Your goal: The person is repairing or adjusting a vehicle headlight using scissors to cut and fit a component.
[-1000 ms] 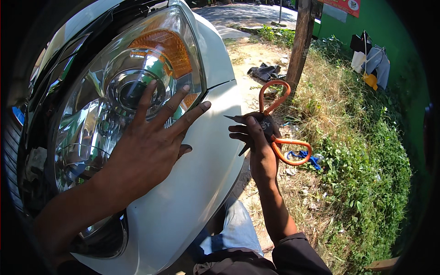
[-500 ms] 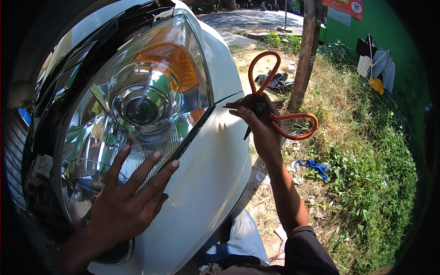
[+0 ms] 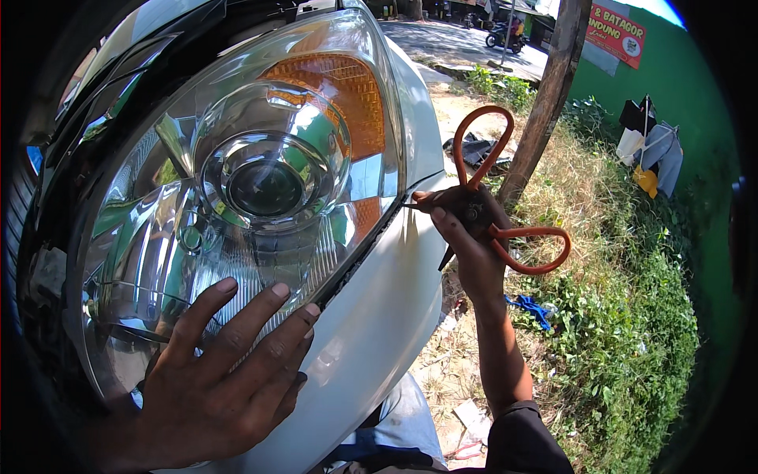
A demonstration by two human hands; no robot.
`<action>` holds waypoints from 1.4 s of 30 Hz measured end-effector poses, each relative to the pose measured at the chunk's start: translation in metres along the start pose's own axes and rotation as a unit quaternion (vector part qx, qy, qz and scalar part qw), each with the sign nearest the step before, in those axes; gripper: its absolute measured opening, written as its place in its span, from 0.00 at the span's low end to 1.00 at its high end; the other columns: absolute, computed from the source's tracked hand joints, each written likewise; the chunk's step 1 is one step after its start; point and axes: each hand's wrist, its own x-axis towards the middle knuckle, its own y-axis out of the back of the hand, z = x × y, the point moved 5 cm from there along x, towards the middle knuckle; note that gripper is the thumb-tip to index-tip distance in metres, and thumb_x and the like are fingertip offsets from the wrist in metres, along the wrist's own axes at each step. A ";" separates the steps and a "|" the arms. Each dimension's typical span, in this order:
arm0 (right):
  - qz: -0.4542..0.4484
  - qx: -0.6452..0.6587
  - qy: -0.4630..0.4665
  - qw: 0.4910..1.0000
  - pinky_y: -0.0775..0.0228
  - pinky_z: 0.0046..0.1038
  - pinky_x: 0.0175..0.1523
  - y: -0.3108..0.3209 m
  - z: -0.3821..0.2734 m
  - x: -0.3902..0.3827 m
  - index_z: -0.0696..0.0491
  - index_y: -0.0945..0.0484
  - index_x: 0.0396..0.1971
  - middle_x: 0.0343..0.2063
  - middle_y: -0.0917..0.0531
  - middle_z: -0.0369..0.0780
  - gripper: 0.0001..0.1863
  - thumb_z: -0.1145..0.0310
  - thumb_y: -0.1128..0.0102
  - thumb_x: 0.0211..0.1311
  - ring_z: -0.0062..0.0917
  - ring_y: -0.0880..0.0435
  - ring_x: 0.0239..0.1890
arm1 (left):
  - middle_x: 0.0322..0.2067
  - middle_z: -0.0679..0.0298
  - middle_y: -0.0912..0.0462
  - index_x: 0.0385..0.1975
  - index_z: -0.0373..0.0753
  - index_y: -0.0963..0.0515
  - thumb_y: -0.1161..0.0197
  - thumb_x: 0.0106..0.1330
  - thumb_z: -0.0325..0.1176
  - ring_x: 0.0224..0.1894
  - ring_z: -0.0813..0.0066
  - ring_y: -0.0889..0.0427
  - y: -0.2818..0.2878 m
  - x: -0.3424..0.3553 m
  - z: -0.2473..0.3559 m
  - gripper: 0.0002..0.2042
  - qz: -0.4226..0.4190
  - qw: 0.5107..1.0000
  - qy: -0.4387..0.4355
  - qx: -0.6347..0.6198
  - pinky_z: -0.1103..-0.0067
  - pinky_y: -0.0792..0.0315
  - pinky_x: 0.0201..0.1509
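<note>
A large clear headlight with a round lens and an amber corner is set in a white car body panel. My left hand lies with fingers spread over the lower part of the headlight, its fingertips near the lens edge. My right hand grips a pair of scissors around the pivot, with orange looped handles pointing away to the right. The blades stand apart: one tip is at the dark seam between headlight and panel, the other points down beside the panel.
A wooden post rises behind the scissors. Dry grass and green plants cover the ground at right, with a blue cloth among litter. Clothes hang by a green wall. A motorbike is on the road behind.
The headlight sits larger and further right in view. The scissors' tip has come to the seam at the headlight's edge. My left hand still rests on the headlight.
</note>
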 end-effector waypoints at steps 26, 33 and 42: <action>0.004 -0.023 -0.040 0.999 0.28 0.19 0.43 -0.007 -0.014 -0.004 0.60 0.18 0.43 0.36 0.11 0.36 0.07 0.76 0.35 0.66 0.13 0.17 0.38 | 0.58 0.64 0.19 0.45 0.42 0.13 0.28 0.56 0.37 0.68 0.59 0.29 0.006 0.000 0.003 0.17 -0.004 1.000 0.010 -0.018 0.48 0.43 0.75; -0.102 -0.014 -0.084 0.991 0.20 0.22 0.48 -0.021 -0.029 0.018 0.62 0.18 0.44 0.36 0.10 0.41 0.12 0.73 0.35 0.62 0.23 0.10 0.39 | 0.57 0.64 0.18 0.44 0.42 0.13 0.27 0.56 0.36 0.69 0.59 0.29 0.016 -0.012 0.000 0.16 -0.006 0.999 0.018 -0.043 0.47 0.44 0.76; -0.063 -0.038 -0.077 0.994 0.21 0.23 0.50 -0.020 -0.046 0.006 0.65 0.22 0.47 0.35 0.12 0.41 0.14 0.79 0.35 0.62 0.23 0.11 0.39 | 0.55 0.61 0.16 0.45 0.40 0.13 0.28 0.61 0.36 0.70 0.62 0.29 0.003 -0.015 0.002 0.14 0.018 0.998 -0.024 -0.060 0.53 0.45 0.79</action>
